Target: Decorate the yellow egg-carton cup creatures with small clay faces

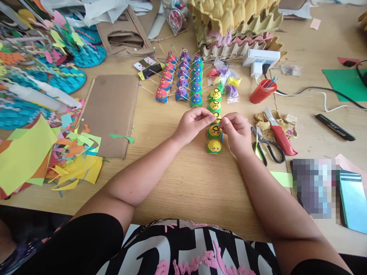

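Note:
Over a row of yellow-and-green egg-carton cups (214, 146) with small smiling faces, my two hands meet. My left hand (197, 121) pinches one end of a thin dark strip (218, 119), perhaps modelling clay. The other end is between the thumb and finger of my right hand (235, 130). Dark loops lie on several cups of this row; the nearest cup bears none. Behind my fingers, part of the row is hidden. Further left stand three painted egg-carton rows: a red-and-blue one (162, 90), a purple-and-blue one (182, 91) and a blue-and-green one (196, 95).
Scissors (268, 145), a red-handled craft knife (279, 133) and an orange-red cup (260, 91) are at the right. A power strip (262, 57) stands before stacked egg trays (235, 23). Cardboard (110, 110) and paper scraps (76, 168) lie left. A phone (354, 202) is lower right.

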Action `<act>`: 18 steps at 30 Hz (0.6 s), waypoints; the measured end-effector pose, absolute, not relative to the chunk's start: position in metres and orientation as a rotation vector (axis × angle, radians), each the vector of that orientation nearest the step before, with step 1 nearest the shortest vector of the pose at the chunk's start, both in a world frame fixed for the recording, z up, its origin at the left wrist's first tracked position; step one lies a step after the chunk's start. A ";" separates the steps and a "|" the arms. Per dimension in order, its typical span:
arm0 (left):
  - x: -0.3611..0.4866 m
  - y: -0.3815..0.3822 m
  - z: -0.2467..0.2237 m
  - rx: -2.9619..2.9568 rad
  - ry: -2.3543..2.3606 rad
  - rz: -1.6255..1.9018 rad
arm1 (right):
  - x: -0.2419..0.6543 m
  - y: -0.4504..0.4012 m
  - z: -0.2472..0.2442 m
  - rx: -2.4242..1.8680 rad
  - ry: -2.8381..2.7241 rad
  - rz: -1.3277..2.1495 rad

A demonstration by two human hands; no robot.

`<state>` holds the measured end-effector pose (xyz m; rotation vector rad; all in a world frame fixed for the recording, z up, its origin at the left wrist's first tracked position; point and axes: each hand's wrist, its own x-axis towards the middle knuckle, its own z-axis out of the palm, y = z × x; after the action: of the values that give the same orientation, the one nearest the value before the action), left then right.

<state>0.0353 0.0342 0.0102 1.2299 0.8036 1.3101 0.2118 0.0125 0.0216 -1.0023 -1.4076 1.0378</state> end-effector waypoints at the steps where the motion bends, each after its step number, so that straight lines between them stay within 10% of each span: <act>1: 0.035 0.034 0.010 1.222 0.792 1.298 | 0.212 0.013 0.021 -1.008 -1.414 1.027; 18: 0.036 0.037 0.005 1.137 0.693 1.212 | 0.210 0.016 0.019 -1.000 -1.355 1.092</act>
<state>0.0361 0.0371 0.0046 1.1367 0.6935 1.2116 0.2103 0.0159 0.0187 -0.9999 -1.3549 1.0921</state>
